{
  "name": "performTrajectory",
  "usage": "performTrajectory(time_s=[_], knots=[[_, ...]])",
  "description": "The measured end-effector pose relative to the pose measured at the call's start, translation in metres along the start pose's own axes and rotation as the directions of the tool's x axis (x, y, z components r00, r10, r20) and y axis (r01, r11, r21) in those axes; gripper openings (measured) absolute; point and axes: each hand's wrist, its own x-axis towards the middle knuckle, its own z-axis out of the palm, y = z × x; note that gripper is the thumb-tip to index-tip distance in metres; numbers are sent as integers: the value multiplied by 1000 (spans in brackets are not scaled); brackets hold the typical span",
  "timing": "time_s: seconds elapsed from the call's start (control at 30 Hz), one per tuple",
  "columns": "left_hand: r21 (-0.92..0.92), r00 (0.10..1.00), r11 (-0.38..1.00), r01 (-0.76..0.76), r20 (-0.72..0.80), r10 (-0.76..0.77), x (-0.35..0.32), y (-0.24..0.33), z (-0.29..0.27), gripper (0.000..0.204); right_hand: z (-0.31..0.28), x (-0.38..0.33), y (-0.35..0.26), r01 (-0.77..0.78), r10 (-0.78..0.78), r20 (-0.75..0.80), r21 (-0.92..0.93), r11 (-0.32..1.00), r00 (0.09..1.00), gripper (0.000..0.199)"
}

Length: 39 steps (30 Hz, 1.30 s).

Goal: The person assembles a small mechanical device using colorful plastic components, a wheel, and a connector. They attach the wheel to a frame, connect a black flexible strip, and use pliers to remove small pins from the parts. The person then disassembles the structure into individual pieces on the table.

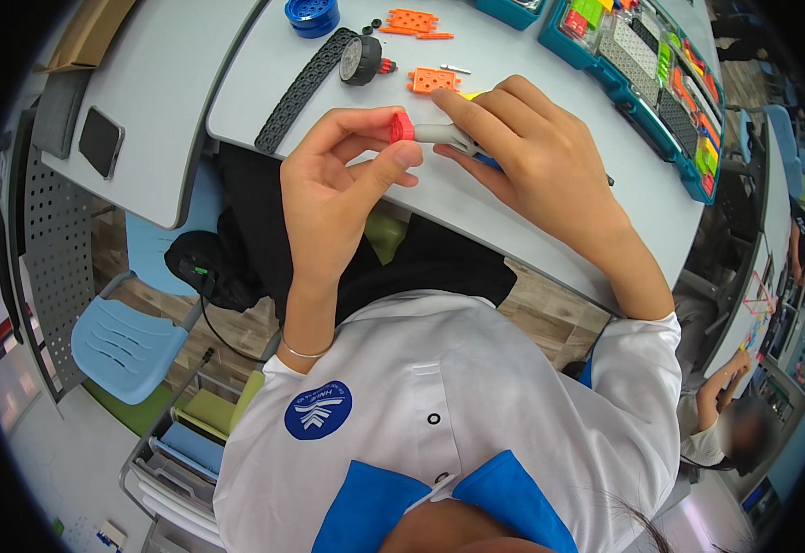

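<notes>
A small red plastic piece [402, 127] is pinched between the thumb and index finger of my left hand [338, 189]. My right hand [550, 152] is closed on a light grey rod-like tool or part [435, 134], whose tip meets the red piece. Bits of blue and dark show beneath the right hand, and its grip is partly hidden by its own fingers. Just beyond my hands lie an orange perforated plate [433, 81] and a small silver pin [455, 69]. A yellow piece [470, 95] peeks out behind my right fingers.
On the table are a black track strip [301, 92], a black-tyred wheel [362, 61], a blue rim [312, 16] and more orange plates [412, 20]. A teal case [605, 78] of colourful parts stands right. A phone [100, 141] lies left. Another person's arms [721, 387] show far right.
</notes>
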Motion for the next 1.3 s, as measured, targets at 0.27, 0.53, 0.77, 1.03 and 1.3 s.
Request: performTrajectory(time_s=[0.27,0.53,0.77,1.03,1.3], knots=[[40,999,999,11,51,-13,1,3,-1,27,-1,-4,-3,11,-12,-3,-88,996,1000,36],[39,994,998,45,101,-49,-1,3,-4,29,-1,-5,-10,-128,121,116,52,990,986,32],[77,984,996,-43,177,29,2,3,-8,31,-10,1,-11,-468,279,431,435,769,858,39],[115,982,991,-67,184,45,-3,9,-4,30,-24,11,-4,-816,151,805,545,192,573,40],[209,994,972,-104,41,98,-9,12,-1,23,-19,10,13,-905,-166,894,389,-172,416,42]])
